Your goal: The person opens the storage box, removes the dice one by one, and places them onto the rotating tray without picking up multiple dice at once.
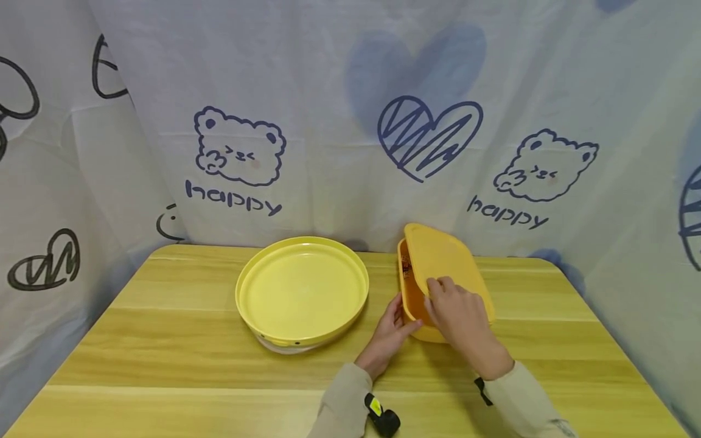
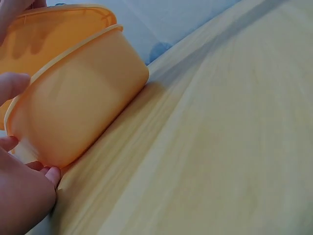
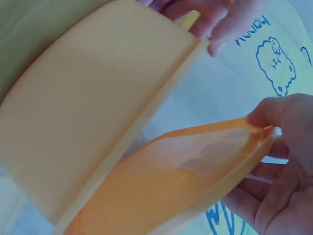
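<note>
An orange plastic food container sits on the right half of the table, its long side running away from me. My left hand grips its near left corner, thumb at the rim and fingers low on the outer wall. My right hand pinches the near left edge of the matching orange lid. That lid is tilted, raised on its left side and overlapping the container's right side. Through the gap, something brown shows inside at the far left; the rest of the inside is mostly hidden.
Left of the container stands a round yellow tray with a raised rim, above a whitish base. Behind the wooden table hangs a white curtain printed with bears and hearts.
</note>
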A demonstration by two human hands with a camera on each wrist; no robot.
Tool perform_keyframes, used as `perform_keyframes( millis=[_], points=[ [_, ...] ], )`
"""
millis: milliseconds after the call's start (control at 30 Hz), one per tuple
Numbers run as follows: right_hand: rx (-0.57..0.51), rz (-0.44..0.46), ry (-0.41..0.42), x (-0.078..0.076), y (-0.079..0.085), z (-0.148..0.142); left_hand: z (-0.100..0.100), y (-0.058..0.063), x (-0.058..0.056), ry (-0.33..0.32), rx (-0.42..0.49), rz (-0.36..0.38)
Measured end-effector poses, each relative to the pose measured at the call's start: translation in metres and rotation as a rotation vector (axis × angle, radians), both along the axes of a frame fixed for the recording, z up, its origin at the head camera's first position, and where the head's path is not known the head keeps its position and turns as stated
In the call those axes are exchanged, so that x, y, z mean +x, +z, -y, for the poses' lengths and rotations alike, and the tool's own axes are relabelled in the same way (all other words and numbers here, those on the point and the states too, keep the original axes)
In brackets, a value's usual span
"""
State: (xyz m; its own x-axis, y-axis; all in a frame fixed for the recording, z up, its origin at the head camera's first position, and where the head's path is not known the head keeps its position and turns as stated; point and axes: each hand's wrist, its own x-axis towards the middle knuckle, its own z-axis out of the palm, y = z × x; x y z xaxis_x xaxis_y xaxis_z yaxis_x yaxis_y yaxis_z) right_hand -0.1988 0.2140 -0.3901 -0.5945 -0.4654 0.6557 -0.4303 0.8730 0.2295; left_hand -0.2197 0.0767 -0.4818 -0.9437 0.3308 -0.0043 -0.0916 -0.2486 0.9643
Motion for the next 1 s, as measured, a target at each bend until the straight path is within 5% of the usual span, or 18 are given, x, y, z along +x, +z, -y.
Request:
perform_keyframes(
  millis=[167, 467, 767, 1000],
  points=[
    [-0.027, 0.021, -0.050, 0.003, 0.003, 0.000, -0.002, -0.001, -0.001, -0.001, -0.001, 0.001],
    [-0.255, -0.119, -0.064, 0.003, 0.007, -0.015, -0.004, -0.004, -0.002, 0.019, -0.018, 0.008],
    [-0.627, -0.199, -0.202, 0.008, 0.015, -0.044, -0.003, -0.003, -0.001, 0.031, -0.020, 0.005],
    [-1.079, -0.174, -0.374, 0.011, 0.014, -0.079, -0.004, -0.004, 0.000, 0.043, -0.038, 0.005]
  ],
)
